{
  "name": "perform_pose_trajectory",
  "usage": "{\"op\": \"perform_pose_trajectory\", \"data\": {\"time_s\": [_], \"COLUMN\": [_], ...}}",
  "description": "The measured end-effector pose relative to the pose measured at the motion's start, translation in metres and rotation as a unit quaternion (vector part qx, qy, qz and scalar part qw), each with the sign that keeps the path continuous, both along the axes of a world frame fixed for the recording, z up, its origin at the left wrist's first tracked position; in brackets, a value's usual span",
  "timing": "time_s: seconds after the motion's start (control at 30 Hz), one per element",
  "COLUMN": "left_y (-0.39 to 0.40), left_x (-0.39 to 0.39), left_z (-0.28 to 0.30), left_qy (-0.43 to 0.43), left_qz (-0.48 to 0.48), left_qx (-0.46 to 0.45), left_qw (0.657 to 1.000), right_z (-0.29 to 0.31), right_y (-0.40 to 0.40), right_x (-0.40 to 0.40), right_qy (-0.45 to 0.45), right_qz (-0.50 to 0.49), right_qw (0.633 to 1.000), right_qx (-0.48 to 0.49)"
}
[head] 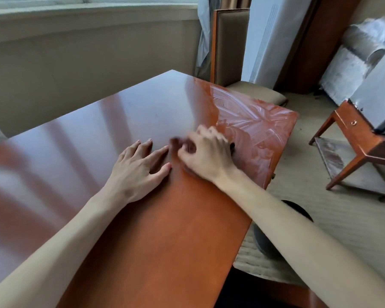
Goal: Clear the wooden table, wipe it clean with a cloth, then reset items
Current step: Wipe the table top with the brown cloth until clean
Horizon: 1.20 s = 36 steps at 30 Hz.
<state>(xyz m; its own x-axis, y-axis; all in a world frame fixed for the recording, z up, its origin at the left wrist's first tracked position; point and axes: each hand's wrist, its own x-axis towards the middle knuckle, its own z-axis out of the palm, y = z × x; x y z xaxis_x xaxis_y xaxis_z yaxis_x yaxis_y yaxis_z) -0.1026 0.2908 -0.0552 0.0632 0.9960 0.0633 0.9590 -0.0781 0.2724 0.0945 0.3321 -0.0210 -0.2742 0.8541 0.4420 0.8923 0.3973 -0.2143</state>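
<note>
Left hand [138, 167] lies flat on the wooden table [169, 241]; right hand [206, 155] blurred, grip unclear.

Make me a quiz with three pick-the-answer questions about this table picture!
1. Where are the whitish wipe streaks on the glossy reddish-brown wooden table?
A. far right corner
B. near left edge
C. middle

2. How many hands are over the table?
A. none
B. one
C. two

3. How is the left hand lying?
A. flat, fingers spread
B. in a fist
C. lifted high

Answers: 1 A, the streaks lie beyond the right hand. 2 C, both show. 3 A, its fingers lie straight on the wood.
</note>
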Motion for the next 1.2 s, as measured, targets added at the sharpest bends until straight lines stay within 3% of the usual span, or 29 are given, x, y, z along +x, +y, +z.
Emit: {"op": "perform_pose_trajectory", "data": {"time_s": [0.13,0.23,0.33,0.53,0.7,0.77,0.87,0.93,1.03,1.1,1.2], "left_y": [0.000,0.000,-0.002,-0.027,-0.041,-0.056,-0.077,-0.084,-0.083,-0.083,-0.086], "left_x": [0.001,0.004,0.004,-0.018,-0.022,-0.029,-0.040,-0.042,-0.041,-0.042,-0.042], "left_z": [0.005,0.016,0.028,0.037,0.043,0.044,0.040,0.037,0.035,0.035,0.031], "left_qy": [0.035,0.091,0.083,0.102,0.118,0.140,0.148,0.139,0.140,0.136,0.126], "left_qz": [-0.009,-0.035,-0.062,-0.124,-0.143,-0.144,-0.147,-0.148,-0.141,-0.141,-0.139], "left_qx": [-0.005,-0.008,-0.055,-0.130,-0.125,-0.125,-0.160,-0.164,-0.168,-0.163,-0.158], "left_qw": [0.999,0.995,0.993,0.978,0.975,0.972,0.965,0.965,0.966,0.967,0.969], "right_z": [-0.006,-0.001,0.008,-0.005,0.010,0.005,-0.004,-0.002,0.010,0.007,-0.007], "right_y": [-0.084,-0.025,0.017,-0.098,-0.014,-0.033,-0.124,-0.122,-0.052,-0.050,-0.135], "right_x": [0.034,0.025,0.013,0.042,0.012,-0.007,-0.010,0.007,0.020,0.012,-0.003], "right_qy": [0.054,0.031,0.024,0.048,0.028,0.036,0.053,0.040,0.029,0.024,0.030], "right_qz": [0.128,0.062,-0.022,0.093,-0.039,-0.048,0.082,0.117,-0.028,-0.057,0.093], "right_qw": [0.990,0.998,0.999,0.994,0.999,0.998,0.995,0.991,0.999,0.998,0.995], "right_qx": [-0.037,-0.005,-0.042,-0.035,-0.018,0.003,-0.033,-0.046,-0.029,-0.012,-0.032]}}
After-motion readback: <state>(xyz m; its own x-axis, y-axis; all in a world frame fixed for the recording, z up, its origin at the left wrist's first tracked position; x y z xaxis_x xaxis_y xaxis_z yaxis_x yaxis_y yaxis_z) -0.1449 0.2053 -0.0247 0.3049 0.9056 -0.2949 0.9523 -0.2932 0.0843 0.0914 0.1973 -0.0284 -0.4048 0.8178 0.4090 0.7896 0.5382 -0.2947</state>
